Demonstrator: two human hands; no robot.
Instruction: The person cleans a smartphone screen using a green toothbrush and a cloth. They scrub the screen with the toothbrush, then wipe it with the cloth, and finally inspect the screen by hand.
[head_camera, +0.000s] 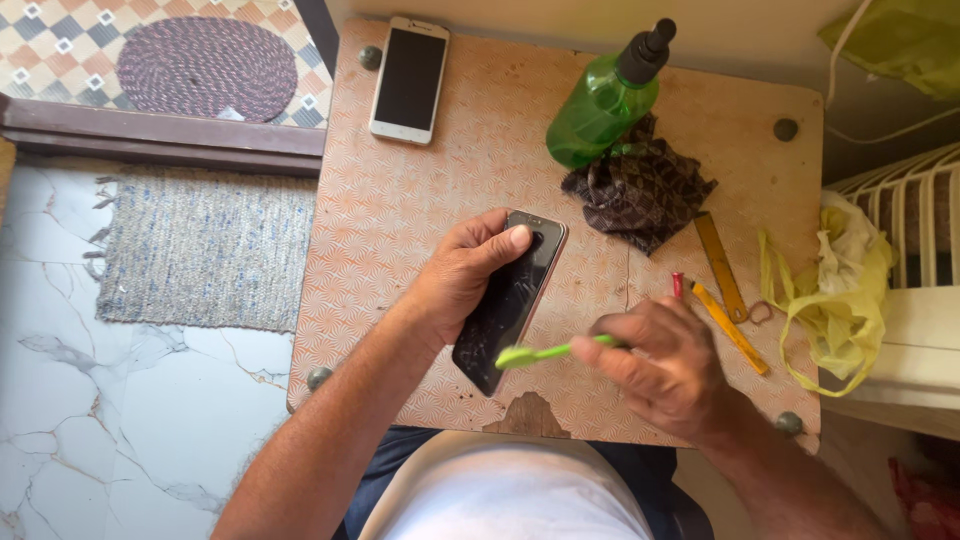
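Your left hand (462, 272) grips a dark phone (510, 300) with a cracked screen, fingers wrapped around its left edge and the thumb laid across the top of the glass; the phone is tilted, near the front middle of the table (400, 200). Your right hand (665, 362) is closed around the handle of a green toothbrush (545, 352), whose head lies against the lower part of the screen.

The table is a small square top with an orange-and-white patterned laminate, round metal studs at its corners, and a chipped patch of bare wood at the front edge, just below the phone. At the far left of it lies a second phone (410, 78), white-framed, screen up. At the far middle, a green spray bottle (605, 100) with a black nozzle lies on its side, touching a crumpled dark brown cloth (640, 190). To your right lie two yellow tools (725, 290), close together, with a small red tip beside them. A yellow plastic bag (840, 290) hangs over the right edge.

Left of the table the floor is white marble with a grey woven mat (205, 250); beyond a dark wooden threshold sits an oval purple mat (207, 68) on checked tiles. At the right stands a white rack (905, 210).
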